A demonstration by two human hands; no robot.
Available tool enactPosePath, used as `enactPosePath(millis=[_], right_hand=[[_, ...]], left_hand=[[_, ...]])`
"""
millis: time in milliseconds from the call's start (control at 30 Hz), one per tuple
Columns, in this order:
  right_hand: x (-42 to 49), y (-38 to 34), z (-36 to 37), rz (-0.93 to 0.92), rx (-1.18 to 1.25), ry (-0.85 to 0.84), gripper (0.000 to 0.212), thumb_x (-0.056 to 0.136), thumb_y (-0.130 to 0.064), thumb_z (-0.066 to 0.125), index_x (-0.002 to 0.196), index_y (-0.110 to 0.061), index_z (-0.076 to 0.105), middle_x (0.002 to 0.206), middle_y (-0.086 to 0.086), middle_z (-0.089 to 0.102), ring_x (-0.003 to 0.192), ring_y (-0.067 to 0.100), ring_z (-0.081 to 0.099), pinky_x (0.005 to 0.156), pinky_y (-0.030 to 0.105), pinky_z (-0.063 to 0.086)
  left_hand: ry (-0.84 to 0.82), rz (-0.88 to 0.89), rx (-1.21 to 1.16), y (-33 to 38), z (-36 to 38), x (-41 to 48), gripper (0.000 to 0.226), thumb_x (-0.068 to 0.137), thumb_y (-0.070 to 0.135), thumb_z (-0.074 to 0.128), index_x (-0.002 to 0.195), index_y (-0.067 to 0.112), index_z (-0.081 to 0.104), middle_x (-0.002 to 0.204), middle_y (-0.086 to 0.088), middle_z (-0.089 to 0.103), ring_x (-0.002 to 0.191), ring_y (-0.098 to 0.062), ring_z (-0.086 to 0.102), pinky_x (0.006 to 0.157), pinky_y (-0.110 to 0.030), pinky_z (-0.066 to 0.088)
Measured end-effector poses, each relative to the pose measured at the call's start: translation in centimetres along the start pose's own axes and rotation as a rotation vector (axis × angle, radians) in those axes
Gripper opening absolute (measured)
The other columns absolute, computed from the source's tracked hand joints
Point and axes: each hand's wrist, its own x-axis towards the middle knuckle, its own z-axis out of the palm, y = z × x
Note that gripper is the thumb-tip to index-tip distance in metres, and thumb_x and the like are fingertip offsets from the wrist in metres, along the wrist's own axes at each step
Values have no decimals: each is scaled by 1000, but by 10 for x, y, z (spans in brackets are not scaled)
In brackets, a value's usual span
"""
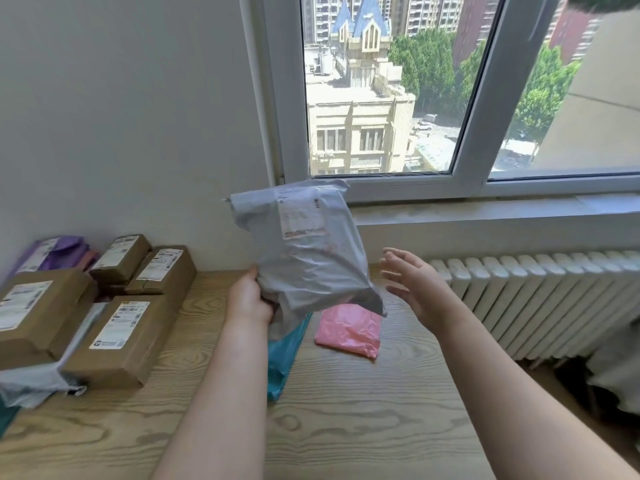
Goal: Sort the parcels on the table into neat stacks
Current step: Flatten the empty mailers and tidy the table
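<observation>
My left hand [247,301] grips the lower left corner of a grey plastic mailer bag [304,251] and holds it upright above the wooden table [346,427], its white label facing me. My right hand [414,285] hovers just right of the bag with fingers spread, not touching it. Under the bag lie a pink mailer [349,329] and a teal mailer [282,358], flat on the table. At the left stand several brown cardboard boxes [117,337] with white labels, partly stacked, with a purple mailer [52,252] behind them.
A grey-white mailer [34,379] sticks out from under the boxes at the left edge. A white radiator [536,299] runs along the table's right side below the window sill [485,209]. The wall stands behind the table.
</observation>
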Motion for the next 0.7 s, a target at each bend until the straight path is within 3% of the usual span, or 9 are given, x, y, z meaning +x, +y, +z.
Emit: enactPosePath(millis=[33,100,200,300,367,567,700], right_hand=[[2,1,5,10,-10,-19,30,97,-24,61,127,-20,59,119,0,64,110,17,61,101,38,46],[4,4,13,29,-24,-19,40,95,-11,59,133,-18,53,126,2,62,115,19,60,102,38,46],[6,6,19,58,-30,8,45,89,1,49,132,-11,57,123,5,65,105,18,64,87,32,51],[3,6,20,103,27,21,23,99,-17,56,120,-14,64,110,4,72,94,19,69,73,29,53],[4,10,19,111,66,45,29,97,-32,63,116,-11,69,107,9,74,96,26,72,77,35,56],[8,13,17,1,81,299,16,92,-26,70,99,-12,75,102,13,74,102,33,69,89,43,54],[9,5,15,-18,184,406,14,96,-22,65,84,-17,70,91,5,71,91,24,68,89,40,56]], left_hand=[[-23,-7,-18,-2,2,4,20,103,15,50,95,2,63,134,-17,60,100,-32,64,86,-43,47],[-53,-24,-47,-7,4,12,22,102,15,51,110,-1,64,128,-16,62,113,-33,61,87,-46,47],[-68,-35,-47,-14,7,25,36,101,22,53,129,1,61,131,-18,63,119,-34,61,85,-47,53],[-78,-53,-12,-16,10,28,36,97,22,58,126,2,64,123,-19,67,114,-34,64,80,-44,56],[-122,-58,7,-17,12,27,38,97,24,58,128,2,63,123,-19,68,114,-34,65,81,-43,57],[-287,34,134,-18,10,24,37,101,19,54,128,-6,57,122,-24,66,110,-35,67,87,-42,58],[-381,79,323,-18,10,9,29,95,20,62,119,3,57,110,-16,69,89,-21,70,72,-32,60]])
